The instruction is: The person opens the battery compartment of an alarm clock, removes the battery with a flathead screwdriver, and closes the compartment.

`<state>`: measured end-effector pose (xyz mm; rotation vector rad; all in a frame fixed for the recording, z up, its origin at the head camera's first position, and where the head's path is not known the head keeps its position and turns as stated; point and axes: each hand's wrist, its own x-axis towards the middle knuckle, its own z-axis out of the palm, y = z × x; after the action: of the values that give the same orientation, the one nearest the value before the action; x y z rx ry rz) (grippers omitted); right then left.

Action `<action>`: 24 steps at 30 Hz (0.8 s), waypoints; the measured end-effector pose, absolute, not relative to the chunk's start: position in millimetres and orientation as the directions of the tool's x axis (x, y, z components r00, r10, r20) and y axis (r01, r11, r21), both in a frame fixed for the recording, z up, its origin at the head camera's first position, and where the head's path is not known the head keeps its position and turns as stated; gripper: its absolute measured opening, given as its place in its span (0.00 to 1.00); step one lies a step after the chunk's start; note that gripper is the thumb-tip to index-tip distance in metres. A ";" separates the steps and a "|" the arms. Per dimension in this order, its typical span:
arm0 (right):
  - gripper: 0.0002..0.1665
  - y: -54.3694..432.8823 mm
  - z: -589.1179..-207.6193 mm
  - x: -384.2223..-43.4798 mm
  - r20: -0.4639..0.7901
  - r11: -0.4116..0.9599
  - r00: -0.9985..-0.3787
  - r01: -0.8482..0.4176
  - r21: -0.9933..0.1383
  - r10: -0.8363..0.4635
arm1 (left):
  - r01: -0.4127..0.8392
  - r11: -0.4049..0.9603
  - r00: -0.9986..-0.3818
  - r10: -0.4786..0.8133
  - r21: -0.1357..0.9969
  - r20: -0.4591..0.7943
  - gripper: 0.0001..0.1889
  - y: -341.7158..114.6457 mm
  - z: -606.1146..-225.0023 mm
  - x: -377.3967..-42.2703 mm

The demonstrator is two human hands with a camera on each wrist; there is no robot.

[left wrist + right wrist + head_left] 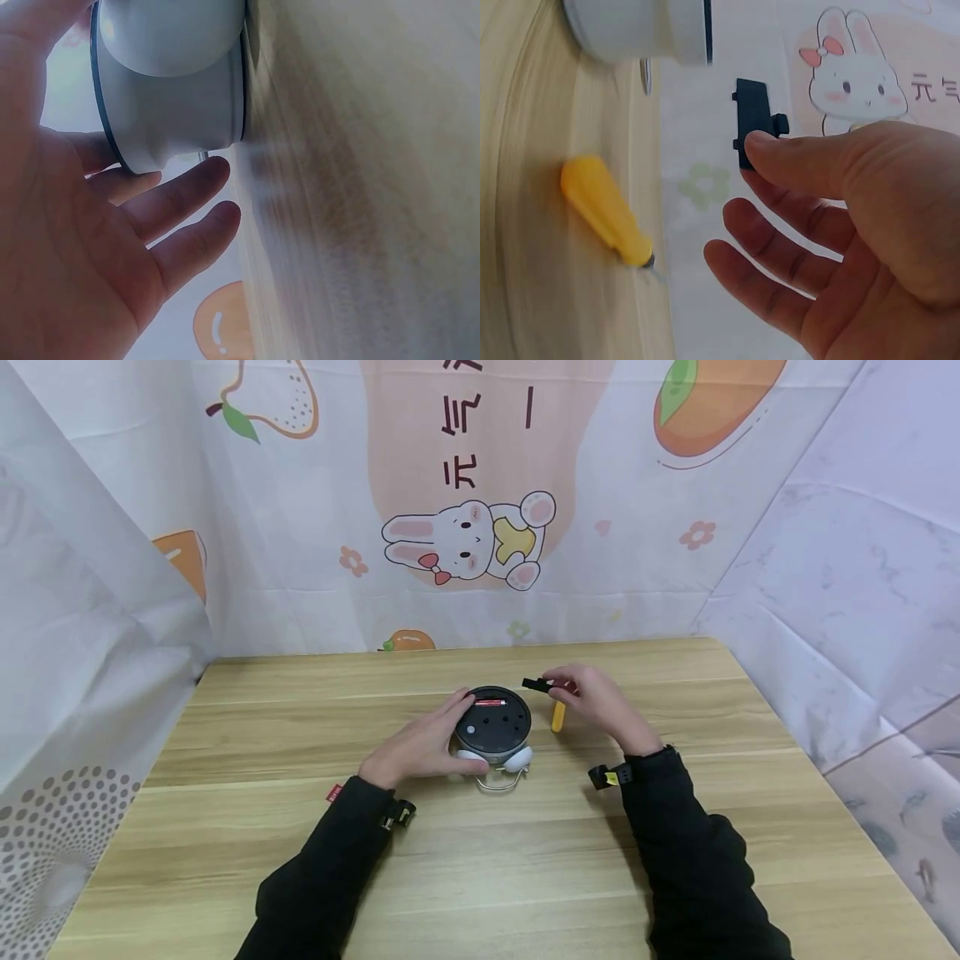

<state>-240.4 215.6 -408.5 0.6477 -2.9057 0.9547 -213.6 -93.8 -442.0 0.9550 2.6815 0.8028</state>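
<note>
A twin-bell alarm clock lies face down on the table, its black back upward and its white bells and wire handle toward me. In its open battery compartment sits a red battery. My left hand holds the clock from the left, thumb by a bell and fingers at the far rim. Right of the clock and above the table, my right hand pinches a small black battery cover between thumb and forefinger, apart from the clock. The other fingers are loosely bent.
Just under the right hand, a screwdriver with a yellow handle lies on the wooden table. A printed cloth with a rabbit and fruit hangs behind the table's far edge, and more cloth hangs at both sides.
</note>
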 end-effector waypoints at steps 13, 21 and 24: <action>0.17 243.6 -420.5 -238.9 0.028 0.788 -0.959 -0.248 -0.564 -0.282 | 0.529 0.643 -0.774 0.633 0.554 0.003 0.61 -94.3 -441.6 -213.4; 0.18 254.3 -422.1 -238.3 0.000 0.789 -0.977 -0.174 -0.589 -0.215 | 0.524 0.644 -0.772 0.636 0.558 -0.009 0.61 -93.9 -443.0 -214.6; 0.19 263.0 -423.2 -237.6 0.001 0.784 -0.982 -0.151 -0.602 -0.188 | 0.524 0.646 -0.772 0.635 0.556 -0.011 0.61 -94.0 -442.8 -214.9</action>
<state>-237.6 263.0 -423.2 0.2873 -3.0222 1.0128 -214.9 -94.0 -442.8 0.9485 2.6603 0.8014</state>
